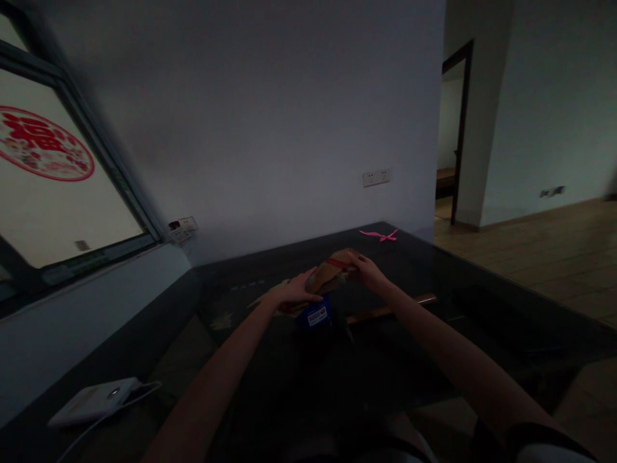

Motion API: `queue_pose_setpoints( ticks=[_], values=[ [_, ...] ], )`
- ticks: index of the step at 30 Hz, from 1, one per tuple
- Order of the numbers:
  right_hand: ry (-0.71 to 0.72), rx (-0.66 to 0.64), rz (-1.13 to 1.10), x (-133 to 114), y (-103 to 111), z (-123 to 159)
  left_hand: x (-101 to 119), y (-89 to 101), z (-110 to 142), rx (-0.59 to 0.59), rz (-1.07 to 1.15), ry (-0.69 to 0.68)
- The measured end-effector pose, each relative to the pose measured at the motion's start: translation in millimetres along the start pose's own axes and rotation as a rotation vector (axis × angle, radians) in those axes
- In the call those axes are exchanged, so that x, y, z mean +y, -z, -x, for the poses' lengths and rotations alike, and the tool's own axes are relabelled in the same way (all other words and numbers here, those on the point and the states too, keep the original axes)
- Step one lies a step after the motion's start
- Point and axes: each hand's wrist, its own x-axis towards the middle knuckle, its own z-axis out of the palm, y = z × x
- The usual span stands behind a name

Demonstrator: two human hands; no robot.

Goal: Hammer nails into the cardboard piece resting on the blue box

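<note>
Both hands are over the middle of a dark table. Between them is a crumpled brown paper-like piece (330, 271) with a red band. My left hand (294, 292) is closed on its left side, thumb stretched along the lower edge. My right hand (365, 269) pinches its upper right end. Just below sits a small blue box (315, 316) with a white label, close to my left thumb. Beside the box lies a dark object with a pointed tip (348, 329), its kind unclear in the dim light. A long brown strip-like stick (380, 312) passes under my right forearm.
At the table's far edge lies a pink thing with crossed strips (380, 236). A dark flat object (506, 318) rests on the right. On the left ledge is a white power-bank-like device (96, 400) with a cable. Walls bound the table behind; a window (62, 173) is at left.
</note>
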Motion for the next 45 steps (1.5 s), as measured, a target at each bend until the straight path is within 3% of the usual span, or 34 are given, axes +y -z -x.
queue_pose_setpoints(
  ticks=[5, 9, 15, 20, 25, 30, 37, 45],
  values=[
    [-0.054, -0.093, -0.052, 12, -11, 15, -2, 0.5, 0, -0.029, -0.057, 0.006],
    [-0.052, -0.126, -0.059, 16, -17, 11, -2, -0.3, 0, 0.000, -0.111, -0.015],
    [-0.014, -0.069, -0.090, 19, -19, 1, 5, 4.6, 1, 0.068, -0.150, -0.011],
    [-0.077, -0.002, -0.128, 29, -21, 2, 11, 9.1, 2, 0.107, -0.213, 0.067],
    [-0.092, 0.020, -0.155, 37, -34, 8, 4, 5.3, -1, 0.122, -0.168, 0.054],
    [-0.051, -0.096, -0.127, 33, -44, 17, -5, 3.1, -3, 0.123, -0.103, 0.033],
    [-0.043, -0.222, -0.020, 30, -41, 25, -8, 2.1, -6, 0.147, -0.054, 0.078],
    [-0.055, -0.163, 0.015, 36, -41, 15, -7, 1.1, -6, 0.141, 0.015, 0.123]
  ],
)
